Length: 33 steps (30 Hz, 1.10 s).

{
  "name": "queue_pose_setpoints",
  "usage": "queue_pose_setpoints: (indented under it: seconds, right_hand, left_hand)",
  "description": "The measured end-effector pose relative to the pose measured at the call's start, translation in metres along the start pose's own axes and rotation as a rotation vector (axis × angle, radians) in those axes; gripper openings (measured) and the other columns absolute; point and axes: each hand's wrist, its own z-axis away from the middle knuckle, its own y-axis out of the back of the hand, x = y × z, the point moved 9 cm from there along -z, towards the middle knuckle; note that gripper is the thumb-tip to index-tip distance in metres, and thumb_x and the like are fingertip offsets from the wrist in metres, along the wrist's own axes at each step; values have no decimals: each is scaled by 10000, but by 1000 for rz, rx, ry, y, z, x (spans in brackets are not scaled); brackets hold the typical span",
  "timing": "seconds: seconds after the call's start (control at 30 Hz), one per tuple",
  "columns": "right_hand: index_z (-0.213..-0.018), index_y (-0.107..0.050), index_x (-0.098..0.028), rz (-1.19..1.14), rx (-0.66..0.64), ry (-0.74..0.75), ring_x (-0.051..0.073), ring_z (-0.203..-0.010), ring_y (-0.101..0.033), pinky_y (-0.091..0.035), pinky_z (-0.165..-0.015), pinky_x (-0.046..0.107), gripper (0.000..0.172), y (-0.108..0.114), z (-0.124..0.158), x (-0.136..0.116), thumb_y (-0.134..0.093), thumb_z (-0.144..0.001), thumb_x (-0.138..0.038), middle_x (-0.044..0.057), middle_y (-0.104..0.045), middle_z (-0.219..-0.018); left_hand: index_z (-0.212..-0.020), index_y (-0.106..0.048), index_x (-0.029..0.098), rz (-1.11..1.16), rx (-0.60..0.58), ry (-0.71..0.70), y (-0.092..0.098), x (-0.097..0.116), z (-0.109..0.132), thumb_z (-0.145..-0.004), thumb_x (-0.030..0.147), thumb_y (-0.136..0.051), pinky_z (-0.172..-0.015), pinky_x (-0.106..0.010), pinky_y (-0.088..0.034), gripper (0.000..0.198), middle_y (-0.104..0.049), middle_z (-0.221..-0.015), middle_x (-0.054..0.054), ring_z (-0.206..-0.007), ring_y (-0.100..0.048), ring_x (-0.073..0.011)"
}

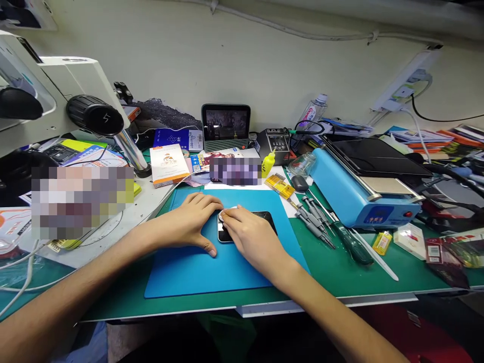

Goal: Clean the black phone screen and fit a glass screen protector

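Shows a white "5" on the black microscope knob (96, 115), at ten o'clock from the phone (224, 235). Carries white lettering on the red label of the bottle (313, 110) at one o'clock, too small to make out. Bears print on the dark blue box (177, 137) near eleven o'clock and on the orange-and-white booklet (169, 164) at ten o'clock, both illegible. Gives nothing else readable at this size.
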Motion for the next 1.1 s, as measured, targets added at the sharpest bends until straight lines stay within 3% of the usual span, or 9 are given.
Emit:
queue_pose_setpoints:
  seconds: [0.1,0.23,0.47,0.73,0.97,1.1]
  right_hand:
    - [-1226,-722,-125,-11,-8,14,229,-1177,-711,-507,-1180,426,286,6,17,-10,-491,-1059,-147,113,-772,-1215]
    - [-1393,-644,-82,16,-45,-23,265,-1356,-615,-470,-1220,443,385,11,46,-23,-527,-1062,-242,136,-689,-1417]
    - [-1567,-455,-61,29,-179,-107,307,-1537,-400,-362,-1275,523,637,-14,28,-15,-470,-1078,-470,163,-456,-1628]
    - [-1561,-475,-85,39,-166,-88,296,-1520,-430,-397,-1259,480,625,-11,49,-37,-490,-1069,-470,139,-422,-1643]
    - [-1543,-485,-34,17,-213,-173,314,-1538,-392,-325,-1292,493,660,-29,11,-19,-376,-1099,-510,181,-442,-1630]
    - [-1564,-465,-62,37,-168,-150,302,-1531,-408,-368,-1274,473,654,-16,36,-32,-408,-1089,-509,160,-424,-1643]
  left_hand:
    - [-1404,-505,186,-13,17,-14,0,0,0,-772,784,-723,-1174,-523,-296,896,-571,-1426,-149,-1371,-488,-371]
    - [-1409,-499,164,-53,32,-22,0,-2,1,-816,753,-703,-1179,-515,-282,861,-564,-1436,-160,-1367,-481,-382]
    - [-1413,-497,167,-59,18,-16,1,-1,1,-770,780,-727,-1163,-507,-311,918,-562,-1439,-165,-1357,-482,-382]
    - [-1417,-515,194,-13,46,-23,4,1,0,-793,693,-767,-1188,-541,-293,838,-575,-1431,-158,-1367,-495,-386]
    - [-1439,-515,203,24,-13,27,3,-8,5,-784,659,-800,-1205,-539,-331,848,-537,-1499,-168,-1421,-468,-390]
    - [-1543,-398,224,151,-56,112,14,-14,8,-788,536,-828,-1160,-488,-418,923,-513,-1550,-159,-1446,-470,-376]
